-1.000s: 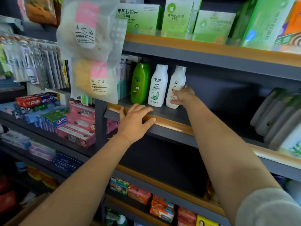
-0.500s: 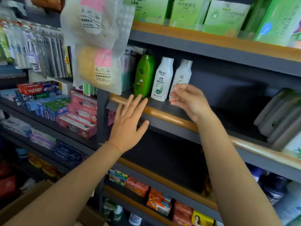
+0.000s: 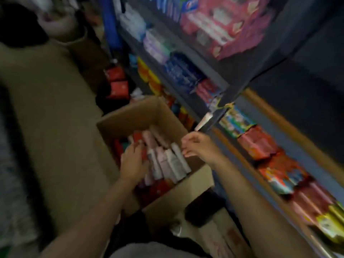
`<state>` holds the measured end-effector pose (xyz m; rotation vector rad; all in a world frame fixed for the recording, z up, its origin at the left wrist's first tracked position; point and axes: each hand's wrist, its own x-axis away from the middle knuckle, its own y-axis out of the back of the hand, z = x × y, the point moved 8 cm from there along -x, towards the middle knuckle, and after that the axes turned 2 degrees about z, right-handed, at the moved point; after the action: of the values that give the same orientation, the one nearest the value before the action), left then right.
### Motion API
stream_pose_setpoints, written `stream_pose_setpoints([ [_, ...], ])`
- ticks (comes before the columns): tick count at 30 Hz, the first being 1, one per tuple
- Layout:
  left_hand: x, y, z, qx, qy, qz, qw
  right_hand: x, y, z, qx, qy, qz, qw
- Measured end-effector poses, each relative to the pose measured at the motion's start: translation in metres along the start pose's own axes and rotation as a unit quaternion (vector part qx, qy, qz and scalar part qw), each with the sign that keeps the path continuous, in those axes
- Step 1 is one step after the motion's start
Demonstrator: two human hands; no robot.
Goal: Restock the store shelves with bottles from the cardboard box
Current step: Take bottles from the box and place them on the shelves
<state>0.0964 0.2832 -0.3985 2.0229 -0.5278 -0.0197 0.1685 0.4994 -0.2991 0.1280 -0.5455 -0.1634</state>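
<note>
Open cardboard box [image 3: 130,116] on the floor beside the shelves [image 3: 219,84], packed with pink and white bottles [image 3: 167,161]. Left hand [image 3: 133,162] down among them, grip perhaps closing, too blurred to tell. Right hand [image 3: 201,146] above the box rim, fingers loosely curled, holding nothing.

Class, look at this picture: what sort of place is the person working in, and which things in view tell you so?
Most likely a small shop aisle. Tiered shelves carry rows of packaged goods, and an open cardboard box of bottles sits on the floor beside them.
</note>
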Motion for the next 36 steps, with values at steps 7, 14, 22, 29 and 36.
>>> stream_pose_setpoints([
  [7,0.025,-0.033,0.090,-0.018,0.003,-0.041,0.999,-0.084,-0.128,-0.182,0.156,-0.196,0.103,0.963],
  [14,0.020,-0.037,0.091,0.062,-0.057,-0.122,0.989,-0.160,-0.150,-0.237,0.224,-0.245,0.034,0.943],
  [22,0.019,-0.038,0.089,0.055,-0.049,-0.141,0.987,-0.189,-0.162,-0.277,0.269,-0.275,0.015,0.923],
  [29,0.017,-0.043,0.090,0.046,-0.055,-0.134,0.988,-0.180,-0.163,-0.261,0.121,-0.310,0.036,0.942],
  [36,0.019,-0.036,0.092,-0.016,0.020,-0.047,0.999,-0.114,-0.135,-0.156,-0.003,-0.212,0.027,0.977],
])
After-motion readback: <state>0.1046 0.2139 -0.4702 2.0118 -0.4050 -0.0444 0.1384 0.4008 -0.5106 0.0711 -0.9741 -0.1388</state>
